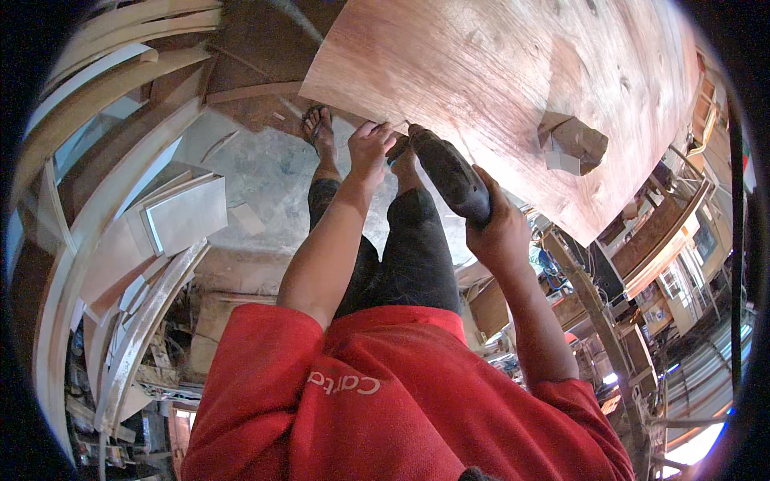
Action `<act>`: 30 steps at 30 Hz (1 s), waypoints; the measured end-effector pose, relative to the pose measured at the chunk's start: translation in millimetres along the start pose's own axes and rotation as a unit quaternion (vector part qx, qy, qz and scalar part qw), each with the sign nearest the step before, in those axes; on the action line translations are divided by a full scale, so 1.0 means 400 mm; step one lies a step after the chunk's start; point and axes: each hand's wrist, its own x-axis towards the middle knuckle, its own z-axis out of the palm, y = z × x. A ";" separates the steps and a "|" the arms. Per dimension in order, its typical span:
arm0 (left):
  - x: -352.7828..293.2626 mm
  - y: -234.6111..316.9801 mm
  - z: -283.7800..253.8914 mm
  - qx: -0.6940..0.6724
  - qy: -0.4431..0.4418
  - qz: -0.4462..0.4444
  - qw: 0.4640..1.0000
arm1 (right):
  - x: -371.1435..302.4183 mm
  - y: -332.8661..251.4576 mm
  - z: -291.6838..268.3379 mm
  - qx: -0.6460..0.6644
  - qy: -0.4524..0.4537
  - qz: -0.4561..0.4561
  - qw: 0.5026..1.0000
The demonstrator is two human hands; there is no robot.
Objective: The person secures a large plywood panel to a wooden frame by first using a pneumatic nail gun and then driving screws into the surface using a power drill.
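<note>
A dark power drill (449, 175) is in my right hand (501, 228), whose fingers wrap round its grip. Its nose points up and left, toward the near edge of a large plywood sheet (481, 64). My left hand (370, 152) is beside that edge, just left of the drill's tip. Its fingers are curled and pinched together; whatever is between them is too small to make out. Whether the drill's tip touches the wood I cannot tell.
On the sheet lies a brown, angular block-like piece (584, 144). Stacked boards and panels (188, 210) stand at the left. My sandalled foot (318, 124) is on the grey floor (265, 172). Cluttered wooden shelving (666, 240) fills the right side.
</note>
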 end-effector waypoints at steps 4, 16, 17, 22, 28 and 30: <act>0.002 -0.012 0.002 0.015 -0.003 0.005 1.000 | 0.007 0.008 -0.007 -0.020 -0.006 -0.024 1.000; 0.005 -0.015 -0.026 0.000 -0.053 0.016 0.998 | 0.008 0.051 -0.029 -0.100 -0.033 -0.088 0.991; -0.011 0.000 -0.032 0.091 -0.055 0.029 0.994 | 0.009 0.061 -0.022 -0.113 -0.014 -0.109 0.988; -0.139 0.067 -0.047 0.325 -0.069 0.048 0.942 | -0.061 0.129 0.024 0.030 0.033 -0.057 0.997; -0.226 0.144 -0.123 0.572 -0.049 0.075 0.816 | -0.259 0.288 0.102 0.265 0.083 0.106 0.955; -0.222 0.138 -0.079 0.623 -0.029 0.083 0.777 | -0.331 0.361 0.141 0.310 0.106 0.145 0.934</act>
